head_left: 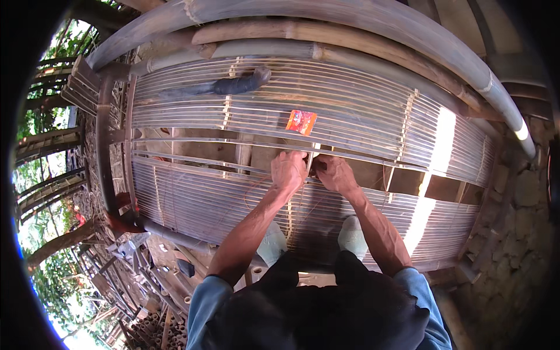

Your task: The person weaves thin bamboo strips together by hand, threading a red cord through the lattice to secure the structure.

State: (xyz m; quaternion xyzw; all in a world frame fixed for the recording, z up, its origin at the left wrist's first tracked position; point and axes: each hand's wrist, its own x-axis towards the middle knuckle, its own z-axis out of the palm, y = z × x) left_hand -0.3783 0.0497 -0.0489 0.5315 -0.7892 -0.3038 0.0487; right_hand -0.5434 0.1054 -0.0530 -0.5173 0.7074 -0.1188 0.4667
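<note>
My left hand (288, 170) and my right hand (337, 174) work close together at a gap in a bamboo slat bench (361, 105). Both sets of fingers are curled and pinched. Between them a pale cross strip (312, 156) runs beneath long thin slats. What each hand grips is hidden by the fingers. A thin reddish cord (248, 195) loops over the slats beside my left wrist. Just beyond my hands lies an orange-red packet (301, 122).
A tool with a dark wrapped handle (239, 86) rests on the far slats at left. Thick bamboo poles (350, 14) curve along the far side. My feet in pale footwear (352, 236) stand on the near slats. Cut bamboo pieces (157, 332) are piled on the ground at lower left.
</note>
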